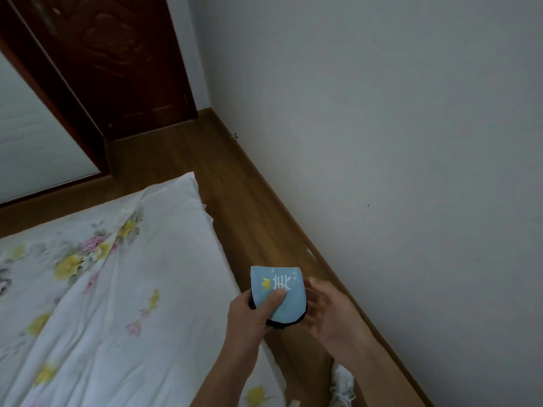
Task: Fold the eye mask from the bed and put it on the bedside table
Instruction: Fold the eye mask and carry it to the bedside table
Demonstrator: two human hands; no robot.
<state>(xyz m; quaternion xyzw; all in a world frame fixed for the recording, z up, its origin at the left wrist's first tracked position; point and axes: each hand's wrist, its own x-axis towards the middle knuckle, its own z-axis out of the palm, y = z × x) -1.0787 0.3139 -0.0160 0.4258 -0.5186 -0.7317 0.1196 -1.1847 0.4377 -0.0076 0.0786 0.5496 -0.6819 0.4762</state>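
Eye mask (280, 292): light blue, already doubled over on itself, black lining showing along its lower edge; it is held in the air over the strip of wooden floor (249, 218) between the bed (123, 289) and the wall (382, 142), off the bedding.
Left hand (249, 317): its grip is closed on the mask, thumb pressed flat on the printed front, fingers hidden behind.
Right hand (326, 309): loosely curled at the mask's right edge; fingers touch or nearly touch it, and I cannot tell whether this grip truly pinches the fabric.
Bed: white floral quilt to the left, its near corner just beside the left wrist.
Bedside desk: not in view, so the place to put the mask is unknown from here.
Stage, as I judge it: fold seems made, carrying not yet done.
Risk one: the soft halves may spring apart if the thumb eases, since only one pinch clearly holds them.
Risk two: a dropped mask would land on the floor, not the bed.
Risk three: the black strap, if loose behind, could snag or dangle and pull the fold open.
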